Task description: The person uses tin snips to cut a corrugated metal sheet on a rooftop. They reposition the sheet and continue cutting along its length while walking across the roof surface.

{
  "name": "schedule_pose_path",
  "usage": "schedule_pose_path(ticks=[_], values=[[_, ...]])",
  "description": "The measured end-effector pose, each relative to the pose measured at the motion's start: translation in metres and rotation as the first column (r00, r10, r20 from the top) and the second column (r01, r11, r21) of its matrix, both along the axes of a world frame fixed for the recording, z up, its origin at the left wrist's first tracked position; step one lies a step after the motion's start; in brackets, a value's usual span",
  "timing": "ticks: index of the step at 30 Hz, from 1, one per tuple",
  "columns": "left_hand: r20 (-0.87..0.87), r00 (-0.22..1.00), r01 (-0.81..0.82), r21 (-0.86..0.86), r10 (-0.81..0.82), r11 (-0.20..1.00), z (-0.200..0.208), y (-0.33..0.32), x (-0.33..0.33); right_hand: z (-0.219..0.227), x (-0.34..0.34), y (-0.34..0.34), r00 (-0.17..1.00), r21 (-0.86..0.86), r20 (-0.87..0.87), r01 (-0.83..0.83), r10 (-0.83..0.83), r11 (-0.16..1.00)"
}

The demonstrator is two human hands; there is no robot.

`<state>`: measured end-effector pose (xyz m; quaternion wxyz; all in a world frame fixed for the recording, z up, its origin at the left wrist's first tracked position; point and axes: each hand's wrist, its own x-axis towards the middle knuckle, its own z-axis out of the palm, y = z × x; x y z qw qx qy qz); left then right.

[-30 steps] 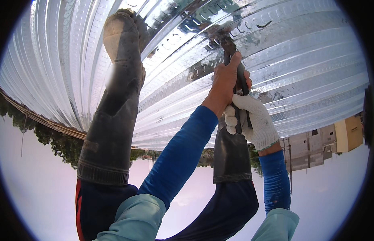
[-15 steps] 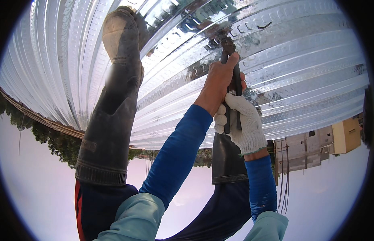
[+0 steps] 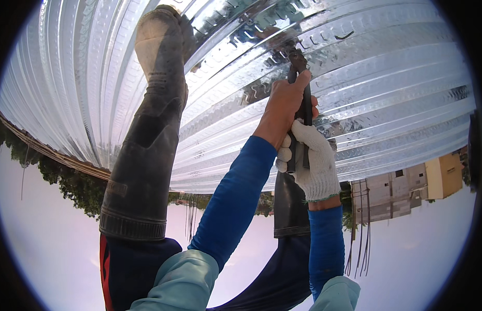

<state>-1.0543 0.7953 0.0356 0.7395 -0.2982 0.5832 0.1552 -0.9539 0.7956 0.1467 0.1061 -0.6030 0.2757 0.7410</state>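
Black two-handled tool (image 3: 307,106): head at the ribbed decking (image 3: 396,106). My bare left hand (image 3: 283,103): clamped round it. Gloved right hand (image 3: 314,153): closed round its handles. Step, I judge: tool placement; next calls for even pressure.

Outdoor construction site — ribbed metal decking (image 3: 396,103), bare rods (image 3: 368,217), open sky (image 3: 412,249).

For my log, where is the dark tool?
The tool is right of centre in the head view, gripped by left hand and gloved right hand over ribbed sheeting.
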Motion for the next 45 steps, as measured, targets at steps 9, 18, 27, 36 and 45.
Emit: schedule_pose_path(ticks=[9,18,27,36,45], values=[[0.049,0.865,-0.501,-0.001,0.500,0.866,-0.003,-0.025,0.024,0.006,0.020,0.010,0.954,0.085,0.109,-0.290,0.281,0.953],[0.016,0.997,-0.078,0.013,0.078,0.997,0.009,-0.001,0.003,-0.002,0.005,-0.001,0.994,0.031,0.031,-0.107,0.106,0.994],[-0.035,0.942,-0.336,-0.042,0.335,0.941,0.010,-0.006,0.019,0.003,0.017,0.027,0.943,0.058,0.079,-0.328,0.323,0.943],[0.000,0.967,-0.255,-0.007,0.255,0.967,0.021,-0.003,0.011,0.012,0.013,-0.016,0.999,0.095,0.048,-0.009,0.004,0.995],[0.171,0.916,-0.375,0.048,0.362,0.926,0.158,-0.019,0.091,0.166,0.067,0.036,0.613,-0.154,0.203,-0.751,0.764,0.643]])
